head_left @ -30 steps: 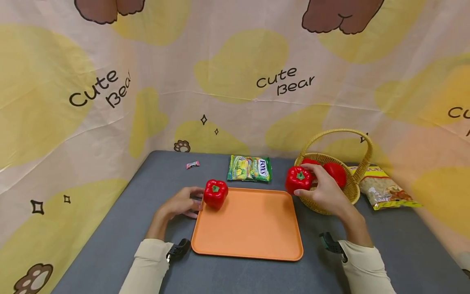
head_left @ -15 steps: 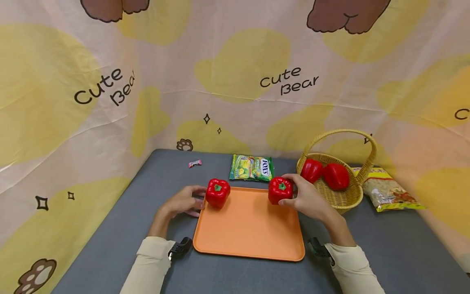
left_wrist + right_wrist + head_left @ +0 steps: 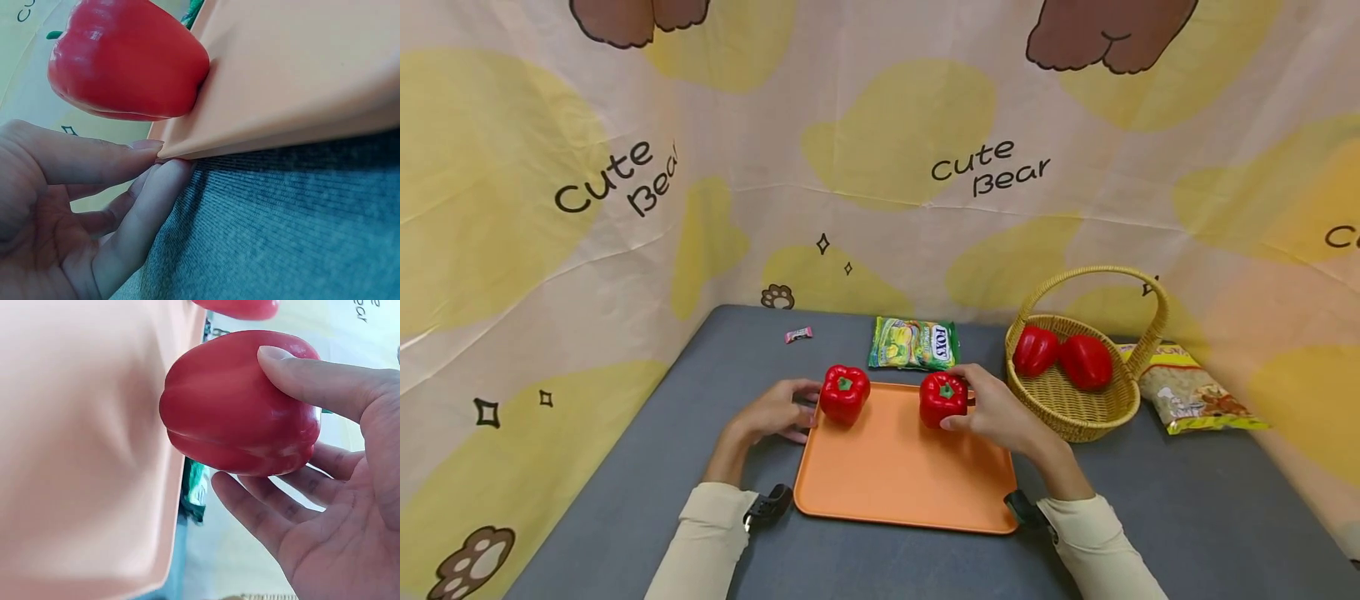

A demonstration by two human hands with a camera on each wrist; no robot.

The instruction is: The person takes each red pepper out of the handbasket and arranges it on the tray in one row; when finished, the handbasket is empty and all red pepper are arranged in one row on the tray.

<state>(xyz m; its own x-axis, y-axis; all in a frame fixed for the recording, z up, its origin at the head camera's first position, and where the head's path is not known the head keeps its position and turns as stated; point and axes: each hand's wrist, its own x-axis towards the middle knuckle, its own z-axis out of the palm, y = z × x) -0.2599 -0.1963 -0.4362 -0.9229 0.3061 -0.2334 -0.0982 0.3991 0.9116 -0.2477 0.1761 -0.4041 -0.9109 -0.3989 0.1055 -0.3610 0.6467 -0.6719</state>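
An orange tray (image 3: 910, 479) lies on the grey table. My left hand (image 3: 772, 410) pinches its left rim between thumb and fingers, as the left wrist view shows up close. Just inside that rim stands a red bell pepper (image 3: 842, 402), green stem up, not held by either hand. A second red bell pepper (image 3: 231, 406) is in my right hand (image 3: 1000, 414), gripped between the thumb and the fingers, over the tray's far right part. Its stem also points up, and a shadow falls on the tray below it.
At the back right stands a yellow wicker basket (image 3: 1078, 423) with two red peppers (image 3: 1086, 362) inside. A snack bag (image 3: 1193, 392) lies beside it. Behind the tray are a green FOX'S packet (image 3: 913, 342) and a small pink-wrapped candy (image 3: 798, 334).
My right hand has carried its bell pepper leftward from the basket to over the tray. The left hand keeps its place at the rim, and the other pepper there has not moved.
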